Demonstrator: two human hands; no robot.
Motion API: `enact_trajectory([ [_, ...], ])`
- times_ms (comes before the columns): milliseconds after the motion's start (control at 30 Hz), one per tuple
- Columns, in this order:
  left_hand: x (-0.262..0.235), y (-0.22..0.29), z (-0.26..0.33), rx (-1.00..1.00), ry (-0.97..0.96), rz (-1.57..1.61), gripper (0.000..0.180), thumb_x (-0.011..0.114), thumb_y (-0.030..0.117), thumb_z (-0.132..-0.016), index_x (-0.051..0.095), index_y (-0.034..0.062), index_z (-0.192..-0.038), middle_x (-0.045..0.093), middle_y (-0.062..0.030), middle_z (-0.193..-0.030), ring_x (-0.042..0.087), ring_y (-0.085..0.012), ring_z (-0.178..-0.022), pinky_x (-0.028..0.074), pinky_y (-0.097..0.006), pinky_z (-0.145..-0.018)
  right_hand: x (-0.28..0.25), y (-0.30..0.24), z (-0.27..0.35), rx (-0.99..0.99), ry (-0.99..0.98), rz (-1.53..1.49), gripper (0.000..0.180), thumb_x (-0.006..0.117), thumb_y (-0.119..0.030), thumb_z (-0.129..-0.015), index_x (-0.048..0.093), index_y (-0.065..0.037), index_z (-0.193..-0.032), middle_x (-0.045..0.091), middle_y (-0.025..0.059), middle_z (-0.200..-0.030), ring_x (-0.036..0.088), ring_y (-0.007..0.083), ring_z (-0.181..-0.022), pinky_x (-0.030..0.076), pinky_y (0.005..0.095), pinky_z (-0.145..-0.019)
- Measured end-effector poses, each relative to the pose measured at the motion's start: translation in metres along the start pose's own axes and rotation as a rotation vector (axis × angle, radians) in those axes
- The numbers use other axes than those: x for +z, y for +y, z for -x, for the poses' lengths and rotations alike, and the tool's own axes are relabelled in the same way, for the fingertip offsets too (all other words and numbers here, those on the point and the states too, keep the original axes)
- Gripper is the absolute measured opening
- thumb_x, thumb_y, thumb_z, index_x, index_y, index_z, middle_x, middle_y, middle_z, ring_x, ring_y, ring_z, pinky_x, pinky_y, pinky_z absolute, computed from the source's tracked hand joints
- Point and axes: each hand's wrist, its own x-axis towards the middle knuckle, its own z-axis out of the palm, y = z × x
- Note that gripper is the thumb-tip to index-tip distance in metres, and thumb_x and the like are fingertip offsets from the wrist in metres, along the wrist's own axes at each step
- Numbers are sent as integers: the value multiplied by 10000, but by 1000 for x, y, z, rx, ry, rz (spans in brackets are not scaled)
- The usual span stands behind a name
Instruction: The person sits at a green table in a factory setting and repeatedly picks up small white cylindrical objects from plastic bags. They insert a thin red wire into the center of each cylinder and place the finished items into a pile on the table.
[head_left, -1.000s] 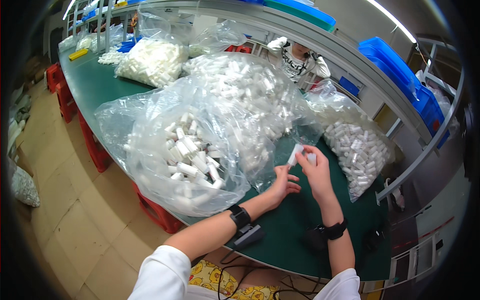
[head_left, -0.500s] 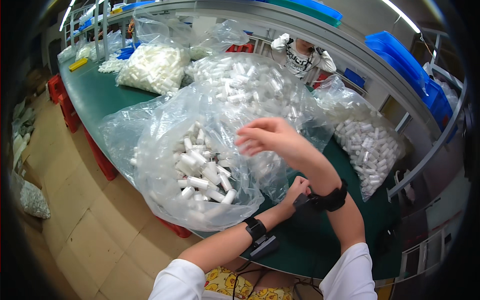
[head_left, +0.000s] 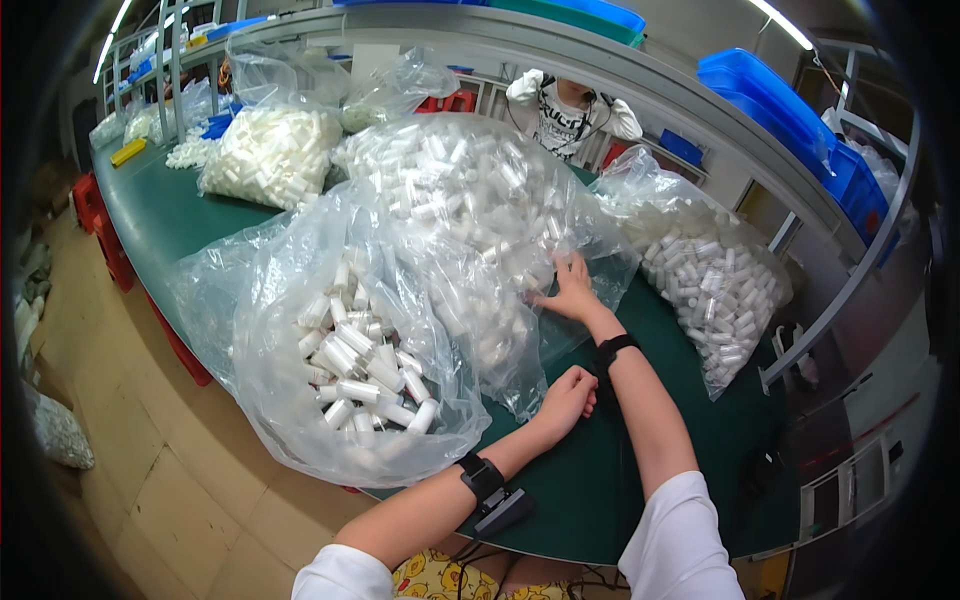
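My right hand [head_left: 572, 290] reaches to the right side of a large clear plastic bag [head_left: 470, 180] full of white plastic tubes. Its fingers are spread against the film and grip nothing that I can see. My left hand [head_left: 568, 402] rests over the table just nearer to me, fingers curled in; whatever it may hold is hidden. To its left, an open clear bag [head_left: 262, 400] shows a heap of loose white tubes [head_left: 365, 372], some with clear ends, in its mouth. Both wrists wear black straps.
On the green table [head_left: 150, 225] stand a bag of cream-white pieces [head_left: 270, 155] at the far left and another tube-filled bag [head_left: 715, 300] at the right. Blue bins [head_left: 790, 130] sit on the rack. A person [head_left: 570, 112] is across the table. Red stools [head_left: 100, 220] line the left edge.
My right hand has moved from above the open bag, away and to the right, onto the large bag, with its fingers spreading. The left hand stays low, fingers curled. The view has shifted slightly.
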Motion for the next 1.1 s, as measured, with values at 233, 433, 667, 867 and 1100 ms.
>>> enact_trajectory([
  [233, -1, 5, 4, -14, 2, -15, 149, 423, 181, -894, 475, 43, -877, 477, -21, -712, 469, -101, -621, 426, -231, -599, 18, 4, -23, 125, -9, -109, 882, 769, -357, -558, 327, -90, -1273, 246, 254, -1277, 272, 451, -1174, 319, 473, -962],
  [433, 1, 5, 1, -36, -28, 10, 144, 434, 182, -890, 477, 45, -877, 477, -23, -712, 469, -104, -623, 427, -234, -601, 32, 15, -21, 166, 132, -69, 723, 749, -297, -592, 388, -63, -1172, 330, 237, -1159, 366, 432, -1062, 365, 467, -901],
  [667, -5, 5, 1, -41, -17, 29, 143, 436, 182, -892, 479, 46, -874, 481, -31, -711, 474, -111, -626, 428, -236, -596, 11, 0, -21, 213, 25, -138, 653, 726, -285, -613, 440, -44, -1148, 333, 254, -1151, 418, 444, -1049, 388, 448, -896],
  [867, -3, 3, 0, -56, -10, 46, 130, 439, 167, -885, 479, 46, -862, 479, -33, -697, 475, -116, -606, 428, -239, -584, 18, 2, -5, 177, -39, 110, 537, 617, -152, -702, 417, -38, -1187, 346, 272, -1125, 494, 440, -956, 425, 457, -849],
  [1100, -4, 5, 0, -79, -29, 92, 105, 473, 156, -863, 477, 51, -865, 492, -38, -699, 489, -120, -606, 430, -245, -579, 17, 27, 13, 104, 192, -283, 233, 519, -45, -754, 495, 28, -974, 435, 286, -977, 456, 423, -904, 397, 443, -831],
])
